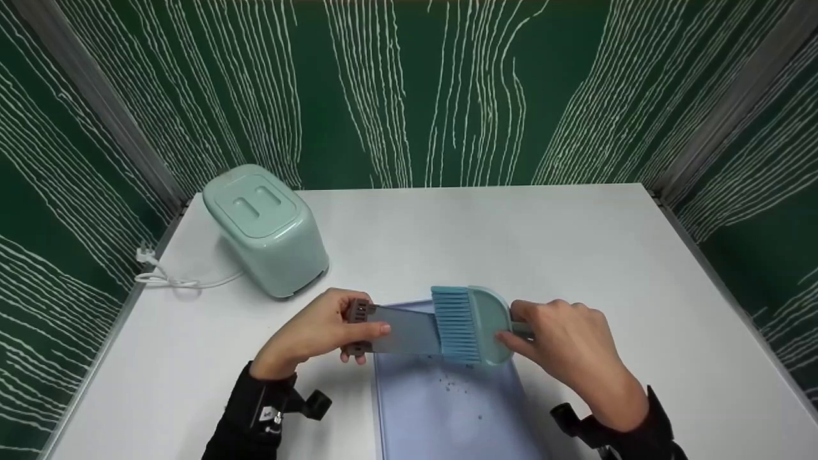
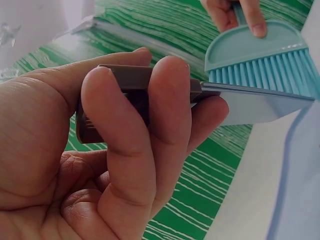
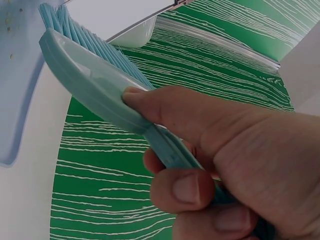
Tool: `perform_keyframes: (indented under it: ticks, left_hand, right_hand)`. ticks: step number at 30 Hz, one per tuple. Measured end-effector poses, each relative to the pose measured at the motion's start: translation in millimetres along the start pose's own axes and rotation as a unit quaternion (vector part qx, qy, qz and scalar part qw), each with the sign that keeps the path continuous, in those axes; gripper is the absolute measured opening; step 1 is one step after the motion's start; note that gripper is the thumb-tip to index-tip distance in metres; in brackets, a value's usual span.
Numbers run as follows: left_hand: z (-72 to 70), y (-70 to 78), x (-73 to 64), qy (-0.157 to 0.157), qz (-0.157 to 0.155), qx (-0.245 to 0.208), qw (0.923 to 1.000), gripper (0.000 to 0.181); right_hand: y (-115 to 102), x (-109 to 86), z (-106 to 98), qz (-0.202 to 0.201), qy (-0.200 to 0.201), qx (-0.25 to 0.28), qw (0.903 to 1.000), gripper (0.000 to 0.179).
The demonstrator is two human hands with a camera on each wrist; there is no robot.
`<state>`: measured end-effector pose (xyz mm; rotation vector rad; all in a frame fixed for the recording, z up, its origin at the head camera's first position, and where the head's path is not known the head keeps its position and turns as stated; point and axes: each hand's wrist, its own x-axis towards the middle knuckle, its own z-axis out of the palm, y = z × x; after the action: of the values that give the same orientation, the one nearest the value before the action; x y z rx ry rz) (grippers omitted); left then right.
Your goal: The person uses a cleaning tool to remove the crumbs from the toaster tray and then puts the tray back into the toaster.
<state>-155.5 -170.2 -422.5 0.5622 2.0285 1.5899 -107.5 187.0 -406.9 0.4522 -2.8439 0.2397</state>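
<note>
My left hand (image 1: pixel 323 326) grips the brown end of a flat grey metal crumb tray (image 1: pixel 406 331), thumb on top and fingers curled beneath. In the left wrist view, the fingers wrap round that brown end (image 2: pixel 132 75). My right hand (image 1: pixel 569 335) holds a small light-green brush (image 1: pixel 492 326) by its handle, the thumb pressed on its head. The brush's blue bristles (image 1: pixel 457 324) lie across the crumb tray's free end. Both are held over a pale blue tray (image 1: pixel 441 421) on the table, with dark crumbs (image 1: pixel 454 385) scattered in it.
A mint-green toaster (image 1: pixel 268 230) stands at the back left of the white table (image 1: pixel 511 236). Its white cord and plug (image 1: pixel 166 278) lie at the table's left edge. Green walls with white streaks (image 1: pixel 473 96) surround the table at the back and sides.
</note>
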Motion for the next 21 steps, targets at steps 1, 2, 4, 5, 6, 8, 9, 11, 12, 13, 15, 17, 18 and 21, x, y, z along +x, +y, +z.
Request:
perform_keyframes:
  ticks: [1,2,4,5,6,8,9,11,12,13,15,17,18,21]
  left_hand:
    - [-0.1,0.5,-0.2,0.000,0.001,0.002,1.0000,0.030]
    - [-0.2,0.7,-0.1,0.001,0.001,0.005,1.0000,0.029]
    - [-0.7,1.4,-0.4,0.004,0.001,0.005,1.0000,0.028]
    - [-0.9,1.8,-0.5,0.005,0.002,0.004,1.0000,0.027]
    - [-1.1,2.1,-0.4,0.006,0.003,0.004,1.0000,0.027]
    - [-1.4,2.3,-0.3,0.008,0.003,0.004,1.0000,0.026]
    - [-1.4,2.4,-0.2,0.008,0.004,0.004,1.0000,0.026]
    - [-1.1,2.6,0.3,0.009,0.004,0.008,0.9999,0.025]
    - [-1.0,2.7,0.4,0.010,0.003,0.009,0.9999,0.024]
    - [-0.9,2.7,0.4,0.011,0.002,0.010,0.9999,0.023]
    - [-0.5,2.4,0.3,0.011,0.000,0.008,0.9999,0.021]
    - [-0.5,2.2,0.1,0.010,-0.001,0.001,0.9999,0.019]
    - [-0.4,2.3,-0.1,0.009,0.000,-0.002,1.0000,0.018]
    - [-0.2,2.3,0.0,0.008,0.004,-0.009,0.9999,0.016]
  right_hand:
    - [0.9,0.0,-0.7,0.000,0.002,-0.001,1.0000,0.028]
    - [1.9,0.0,-1.4,0.001,0.003,0.000,1.0000,0.028]
    - [4.1,0.3,-3.5,0.004,0.006,0.000,1.0000,0.030]
    - [5.3,0.5,-4.9,0.007,0.006,0.002,1.0000,0.030]
    - [6.6,0.6,-6.4,0.011,0.007,0.004,0.9999,0.031]
    - [9.1,0.7,-9.6,0.022,0.010,0.010,0.9997,0.034]
    - [10.0,0.8,-11.2,0.027,0.015,0.013,0.9995,0.034]
    - [11.5,1.2,-13.6,0.037,0.027,0.021,0.9987,0.034]
    - [11.9,1.4,-14.4,0.041,0.037,0.025,0.9982,0.034]
    - [11.9,1.6,-14.7,0.043,0.047,0.028,0.9975,0.033]
    - [11.1,2.4,-14.4,0.041,0.070,0.031,0.9962,0.033]
    - [10.2,2.7,-13.0,0.036,0.091,0.029,0.9948,0.033]
    - [9.7,2.8,-12.0,0.033,0.101,0.027,0.9940,0.034]
    - [9.2,3.5,-9.2,0.023,0.122,0.019,0.9920,0.036]
